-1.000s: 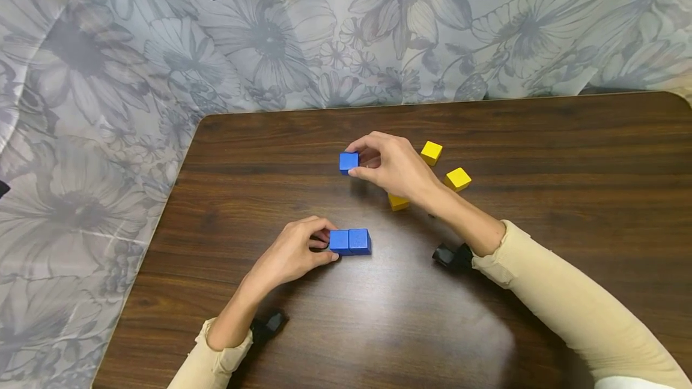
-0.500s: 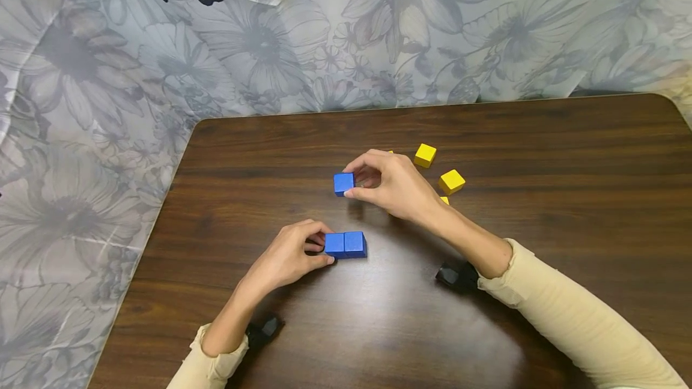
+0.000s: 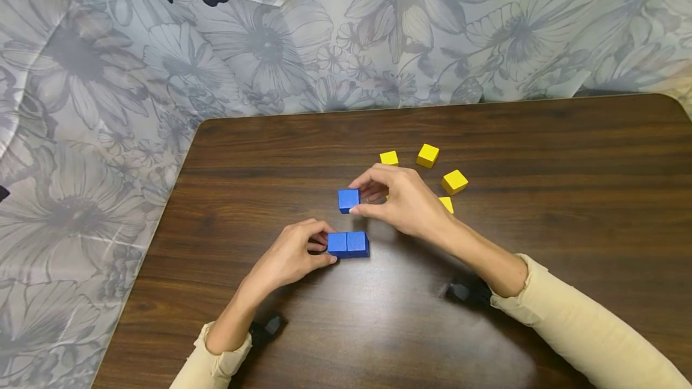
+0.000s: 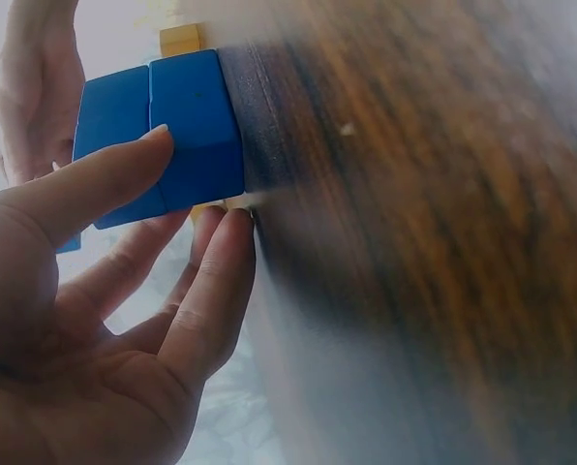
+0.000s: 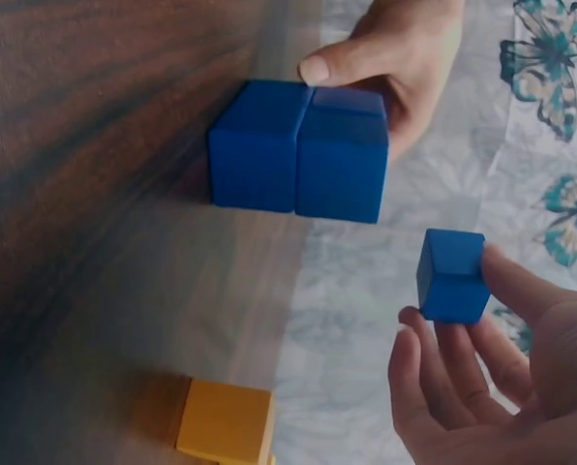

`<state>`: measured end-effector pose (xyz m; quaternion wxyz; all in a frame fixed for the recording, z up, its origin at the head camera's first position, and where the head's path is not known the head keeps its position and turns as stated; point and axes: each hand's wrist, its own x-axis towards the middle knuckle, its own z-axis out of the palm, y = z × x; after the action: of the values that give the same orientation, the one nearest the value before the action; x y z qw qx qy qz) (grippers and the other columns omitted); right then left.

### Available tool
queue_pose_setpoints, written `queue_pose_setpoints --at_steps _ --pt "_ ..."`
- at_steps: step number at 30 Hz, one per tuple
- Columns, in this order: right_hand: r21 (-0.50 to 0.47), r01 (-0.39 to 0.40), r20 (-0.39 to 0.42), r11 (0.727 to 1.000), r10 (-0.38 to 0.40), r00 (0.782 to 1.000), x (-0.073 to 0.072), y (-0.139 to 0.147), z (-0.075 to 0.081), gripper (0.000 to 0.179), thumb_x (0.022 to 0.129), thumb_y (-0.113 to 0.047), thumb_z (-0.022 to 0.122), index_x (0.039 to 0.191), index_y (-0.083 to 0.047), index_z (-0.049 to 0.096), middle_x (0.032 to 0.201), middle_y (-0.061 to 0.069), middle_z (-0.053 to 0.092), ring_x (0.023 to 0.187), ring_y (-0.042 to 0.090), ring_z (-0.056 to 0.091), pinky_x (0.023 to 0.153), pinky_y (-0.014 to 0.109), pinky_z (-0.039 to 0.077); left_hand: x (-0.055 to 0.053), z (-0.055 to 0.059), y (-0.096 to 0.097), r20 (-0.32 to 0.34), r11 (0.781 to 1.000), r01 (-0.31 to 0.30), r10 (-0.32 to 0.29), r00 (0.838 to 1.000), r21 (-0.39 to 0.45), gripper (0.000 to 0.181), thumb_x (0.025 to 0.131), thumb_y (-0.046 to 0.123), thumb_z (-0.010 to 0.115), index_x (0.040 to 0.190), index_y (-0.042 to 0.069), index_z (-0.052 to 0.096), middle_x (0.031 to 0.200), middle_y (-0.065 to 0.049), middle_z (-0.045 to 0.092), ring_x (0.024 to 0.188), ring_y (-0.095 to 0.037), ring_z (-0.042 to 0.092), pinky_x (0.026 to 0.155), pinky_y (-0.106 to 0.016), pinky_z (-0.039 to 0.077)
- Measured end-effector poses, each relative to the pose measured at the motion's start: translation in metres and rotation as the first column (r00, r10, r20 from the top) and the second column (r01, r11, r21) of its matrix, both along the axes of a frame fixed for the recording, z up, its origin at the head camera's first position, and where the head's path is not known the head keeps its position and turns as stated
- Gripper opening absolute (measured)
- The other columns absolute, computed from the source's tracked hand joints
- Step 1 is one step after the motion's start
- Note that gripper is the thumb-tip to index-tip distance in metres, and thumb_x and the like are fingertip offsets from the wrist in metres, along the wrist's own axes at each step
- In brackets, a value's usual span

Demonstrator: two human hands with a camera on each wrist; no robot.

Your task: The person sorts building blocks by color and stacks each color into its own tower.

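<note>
Right hand point(image 3: 408, 200): grip part-spread, thumb and fingers pinching a plain blue cube point(image 3: 348, 200) above the dark wood-grain table point(image 3: 259, 173) | Left hand point(image 3: 294, 253): thumb and fingers clasping a second blue cube point(image 3: 337, 244), touching a third blue cube point(image 3: 357, 242)

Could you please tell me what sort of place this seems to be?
Probably an indoor tabletop recording setup, though the wider room is out of view: a wood-look table, a creased floral sheet behind it, and a black camera at each wrist.
</note>
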<state>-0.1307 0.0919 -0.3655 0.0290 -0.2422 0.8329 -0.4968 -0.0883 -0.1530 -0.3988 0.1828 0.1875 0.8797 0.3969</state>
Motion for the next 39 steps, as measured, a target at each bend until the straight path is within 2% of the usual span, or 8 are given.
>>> queue_pose_setpoints --at_steps 10,17,22,30,39 --pt "0.011 -0.004 0.008 1.0 0.004 1.0 0.011 0.0 0.001 0.032 0.075 -0.016 0.089 0.102 -0.013 0.071 0.098 -0.006 0.068 0.086 0.015 0.069 0.077 0.032 0.059 0.0 -0.001 0.0 -0.01 1.0 0.004 -0.004 1.0 -0.018 0.028 0.08 0.005 0.083 0.104 0.01 0.069 0.1 -0.002 0.066 0.093 -0.015 0.066 0.081 -0.023 0.057" --pt "0.009 -0.024 0.002 1.0 0.024 1.0 0.019 0.0 -0.001 0.03 0.076 -0.021 0.088 0.102 -0.018 0.073 0.098 -0.01 0.069 0.088 0.012 0.068 0.077 0.028 0.057 0.0 -0.004 0.0 -0.044 0.999 0.025 -0.027 0.999 -0.037 0.026 0.079 0.008 0.084 0.099 0.01 0.067 0.098 -0.001 0.066 0.09 -0.014 0.068 0.078 -0.023 0.057" --pt "0.009 -0.037 -0.002 0.999 0.037 0.999 0.024 -0.002 -0.002 0.03 0.075 -0.023 0.089 0.1 -0.019 0.073 0.094 -0.012 0.069 0.085 0.013 0.067 0.074 0.032 0.057 0.0 -0.003 -0.001 -0.04 0.999 0.024 -0.025 0.999 -0.024 0.026 0.079 0.007 0.084 0.096 0.011 0.065 0.098 -0.001 0.066 0.09 -0.015 0.069 0.077 -0.023 0.057" --pt "0.04 -0.058 0.018 0.998 0.057 0.998 0.029 -0.005 -0.005 0.03 0.074 -0.024 0.09 0.098 -0.018 0.073 0.093 -0.012 0.068 0.083 0.012 0.068 0.069 0.036 0.058 0.001 -0.001 -0.002 -0.025 0.999 0.025 -0.026 0.999 -0.041 0.027 0.08 0.007 0.083 0.101 0.01 0.066 0.102 -0.003 0.066 0.093 -0.017 0.069 0.079 -0.022 0.057" --pt "0.057 -0.074 -0.01 0.996 0.074 0.997 0.032 -0.008 -0.01 0.03 0.074 -0.023 0.09 0.097 -0.018 0.072 0.091 -0.012 0.066 0.082 0.009 0.067 0.069 0.03 0.057 0.0 -0.002 -0.002 -0.037 1.0 0.024 -0.025 0.999 -0.02 0.03 0.079 0.005 0.084 0.105 0.009 0.067 0.103 -0.003 0.066 0.092 -0.016 0.068 0.079 -0.022 0.057"
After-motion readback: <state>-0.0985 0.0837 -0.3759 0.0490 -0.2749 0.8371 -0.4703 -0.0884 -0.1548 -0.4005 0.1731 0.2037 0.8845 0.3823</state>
